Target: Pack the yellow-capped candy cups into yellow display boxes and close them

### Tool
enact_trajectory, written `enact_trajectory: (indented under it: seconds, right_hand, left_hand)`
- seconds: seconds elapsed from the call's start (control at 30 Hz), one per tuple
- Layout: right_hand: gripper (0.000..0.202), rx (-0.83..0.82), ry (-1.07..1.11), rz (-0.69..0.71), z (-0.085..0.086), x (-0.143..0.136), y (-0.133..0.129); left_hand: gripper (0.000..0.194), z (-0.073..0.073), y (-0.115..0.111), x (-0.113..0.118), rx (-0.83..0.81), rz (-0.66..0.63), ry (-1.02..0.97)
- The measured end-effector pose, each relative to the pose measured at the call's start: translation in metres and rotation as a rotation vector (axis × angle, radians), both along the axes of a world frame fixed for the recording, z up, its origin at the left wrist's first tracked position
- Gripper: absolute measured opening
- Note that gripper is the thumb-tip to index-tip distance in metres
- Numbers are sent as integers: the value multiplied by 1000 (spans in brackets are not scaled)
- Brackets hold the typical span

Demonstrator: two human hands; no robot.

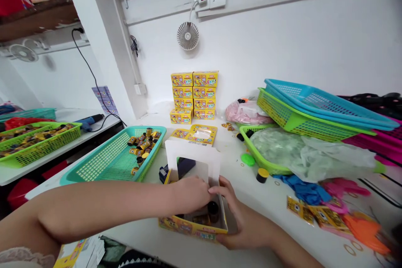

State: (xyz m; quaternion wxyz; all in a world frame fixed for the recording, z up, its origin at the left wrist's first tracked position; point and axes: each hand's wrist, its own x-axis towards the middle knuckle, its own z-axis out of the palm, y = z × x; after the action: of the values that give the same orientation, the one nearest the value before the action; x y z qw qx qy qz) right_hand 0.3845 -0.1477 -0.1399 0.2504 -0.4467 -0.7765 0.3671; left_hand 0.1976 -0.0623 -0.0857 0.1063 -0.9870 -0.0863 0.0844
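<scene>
A yellow printed cardboard box (194, 228) stands before me with its white windowed lid (171, 157) raised. Small dark and yellow cylindrical tubs lie inside; one dark tub (213, 210) shows at the right end. My left hand (190, 194) reaches into the box, its fingers curled downward; whatever is in them is hidden. With fingers at the upper rim and thumb low on the side, my right hand (243, 217) holds the box's right end. Behind the lid lies a dark blue device (185, 168), partly covered.
A teal basket (108, 163) with several small tubs stands left. Yellow boxes (204, 92) are stacked by the wall. Stacked baskets (301, 111), a loose black tub with a yellow lid (262, 175), blue balloon-like pieces (303, 190) and yellow packets (329, 219) lie right.
</scene>
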Motion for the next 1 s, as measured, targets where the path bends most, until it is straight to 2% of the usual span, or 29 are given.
enact_trajectory:
  seconds: [0.13, 0.2, 0.27, 0.33, 0.4, 0.47, 0.5, 0.57, 0.63, 0.7, 0.8, 0.87, 1.0]
  right_hand:
    - [91, 27, 11, 9, -4, 0, 2]
    - [91, 47, 19, 11, -6, 1, 2]
    - [95, 53, 27, 20, -7, 1, 3]
    - [99, 54, 44, 31, -7, 1, 3]
    - [101, 58, 64, 33, -6, 0, 2]
    - [103, 62, 75, 25, -7, 0, 2]
    - [103, 62, 75, 20, -8, 0, 2]
    - [104, 60, 76, 16, -9, 1, 1]
    - [102, 61, 76, 15, -9, 1, 1]
    - [101, 57, 65, 9, -8, 0, 0]
    - [101, 35, 39, -6, -6, 0, 0]
    - [102, 24, 22, -15, -5, 0, 0]
    - [104, -10, -3, -24, -6, 1, 0]
  left_hand:
    - [13, 13, -8, -3, 45, 11, -58]
    - [12, 24, -13, -5, 55, 44, -68]
    - [9, 43, -18, -9, 49, 101, -46]
    - [19, 66, -26, -17, 46, 177, -51]
    - [25, 88, -35, -24, 86, 250, -188]
    - [38, 102, -42, -27, 165, 296, -397]
    - [46, 105, -44, -27, 199, 318, -460]
    - [53, 105, -46, -24, 243, 353, -465]
    - [54, 103, -47, -23, 283, 372, -451]
    - [52, 105, -48, -26, 364, 425, -517]
    - [44, 118, -54, -36, 477, 651, -545]
    - [51, 129, -59, -42, 506, 768, -513]
    - [44, 144, -65, -46, 530, 747, -630]
